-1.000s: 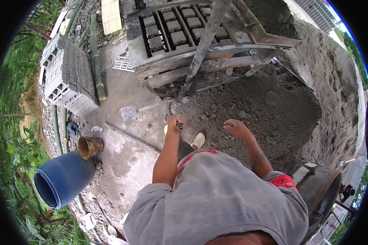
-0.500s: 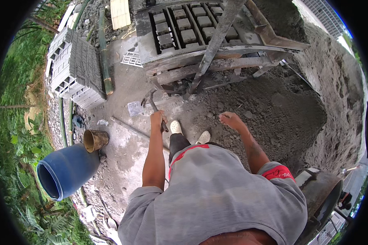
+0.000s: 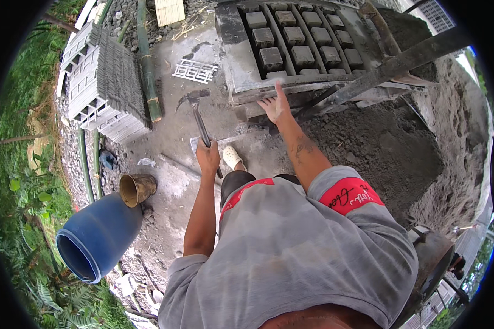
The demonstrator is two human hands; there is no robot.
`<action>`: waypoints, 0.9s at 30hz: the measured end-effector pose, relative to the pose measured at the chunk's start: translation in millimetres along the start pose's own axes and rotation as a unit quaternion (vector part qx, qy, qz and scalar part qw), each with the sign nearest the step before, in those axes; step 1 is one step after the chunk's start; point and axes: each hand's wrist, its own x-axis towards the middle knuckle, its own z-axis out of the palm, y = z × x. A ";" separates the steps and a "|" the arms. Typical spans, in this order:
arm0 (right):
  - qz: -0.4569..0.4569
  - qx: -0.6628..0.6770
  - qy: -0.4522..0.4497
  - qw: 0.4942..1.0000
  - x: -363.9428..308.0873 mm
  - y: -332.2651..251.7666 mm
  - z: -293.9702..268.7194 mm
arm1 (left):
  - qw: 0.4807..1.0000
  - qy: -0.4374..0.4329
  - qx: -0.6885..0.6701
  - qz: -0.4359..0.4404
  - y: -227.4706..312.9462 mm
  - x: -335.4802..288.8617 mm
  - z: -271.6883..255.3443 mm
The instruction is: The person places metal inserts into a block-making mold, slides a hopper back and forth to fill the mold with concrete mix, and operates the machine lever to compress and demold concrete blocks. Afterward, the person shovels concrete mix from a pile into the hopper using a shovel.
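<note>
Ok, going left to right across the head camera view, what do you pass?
Blue barrel → brown bucket → left hand holding the hammer → right hand on the block mould → dirt heap.

My torso hid my legs below the one shoe (image 3: 232,157). The block mould (image 3: 291,49) ran off the far edge; my left hand (image 3: 207,157) covered the hammer (image 3: 198,118) grip.

A blue barrel (image 3: 96,237) lies on its side near the grass. Just beside it lies a brown bucket (image 3: 136,188). A stack of grey hollow blocks (image 3: 101,88) stands further away.
</note>
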 end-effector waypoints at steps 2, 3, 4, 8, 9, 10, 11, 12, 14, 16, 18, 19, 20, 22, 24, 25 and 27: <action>-0.016 0.031 -0.006 0.999 17.7 15.2 17.1 | 1.000 -0.021 -0.020 -0.007 -6.1 17.2 -10.4; -0.055 0.062 -0.006 0.997 22.6 30.1 23.7 | 0.998 -0.043 -0.021 -0.031 -15.0 25.4 -17.1; -0.094 0.092 -0.006 0.991 26.6 40.7 28.1 | 0.996 -0.066 -0.023 -0.053 -22.9 32.8 -22.4; -0.098 0.086 0.099 0.987 32.6 46.1 38.1 | 0.991 -0.107 -0.044 -0.061 -40.8 51.7 -33.7; -0.097 0.073 0.128 0.984 35.1 47.4 40.1 | 0.990 -0.114 -0.037 -0.072 -45.7 56.4 -36.8; -0.102 0.074 0.135 0.983 33.9 48.2 38.9 | 0.989 -0.120 -0.030 -0.082 -50.2 60.2 -40.1; -0.080 0.014 0.179 0.980 32.0 47.4 36.7 | 0.988 -0.128 -0.031 -0.083 -54.9 61.7 -45.7; -0.059 -0.047 0.222 0.972 31.2 42.3 37.4 | 0.986 -0.139 -0.024 -0.088 -52.4 64.9 -50.2; -0.066 -0.026 0.226 0.972 21.4 43.2 47.0 | 0.984 -0.148 -0.016 -0.096 -49.4 71.8 -55.4; -0.074 0.000 0.230 0.970 20.1 43.8 41.9 | 0.988 -0.147 -0.004 -0.049 -45.9 76.4 -61.7; -0.089 -0.062 0.171 0.979 21.9 37.5 20.4 | 0.985 -0.166 0.005 -0.034 -36.8 86.6 -61.5; -0.074 -0.092 0.139 0.983 17.7 37.9 18.1 | 0.975 -0.207 -0.005 -0.086 -28.7 90.5 -62.4; -0.069 -0.091 0.139 0.984 15.2 40.6 17.2 | 0.959 -0.247 -0.017 -0.137 -23.4 92.2 -60.8; -0.053 -0.105 0.134 0.984 8.4 44.5 19.3 | 0.956 -0.258 -0.019 -0.140 -19.4 89.6 -52.3; -0.047 -0.094 0.160 0.981 5.9 46.1 26.2 | 0.946 -0.275 -0.058 -0.163 -15.8 85.3 -39.6; -0.044 -0.084 0.188 0.978 4.6 47.5 31.2 | 0.952 -0.256 -0.080 -0.144 -15.3 79.4 -34.5; -0.051 -0.083 0.171 0.980 0.0 49.2 34.8 | 0.963 -0.212 -0.118 -0.114 -5.9 68.6 -30.8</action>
